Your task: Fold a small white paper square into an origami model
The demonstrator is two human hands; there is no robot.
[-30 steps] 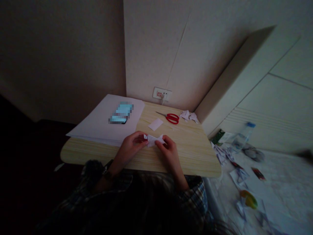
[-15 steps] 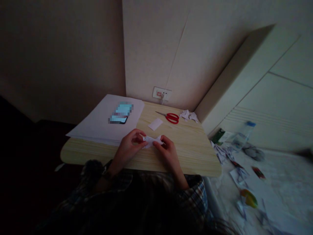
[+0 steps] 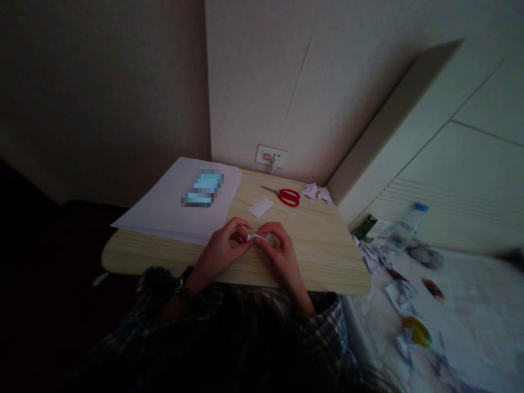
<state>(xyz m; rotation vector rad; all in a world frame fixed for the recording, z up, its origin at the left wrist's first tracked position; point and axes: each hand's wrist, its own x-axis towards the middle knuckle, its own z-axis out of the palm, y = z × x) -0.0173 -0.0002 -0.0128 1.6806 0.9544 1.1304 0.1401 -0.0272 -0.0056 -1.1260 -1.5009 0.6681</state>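
A small folded piece of white paper is pinched between both my hands, above the front part of the wooden table. My left hand grips its left end with thumb and fingertips. From the other side my right hand pinches it, thumb toward its middle, and much of the paper is hidden by the fingers. Just beyond the hands a flat white paper rectangle lies on the table. Red-handled scissors rest behind it, blades pointing left.
Large white sheets cover the table's left side, with a phone on top. Folded paper pieces sit at the back right corner. A wall socket holds a plug. On the bed lie a bottle and paper pieces.
My hands have drawn closer together on the folded paper. The right fingers have shifted left and curled over it, so less of the paper shows.
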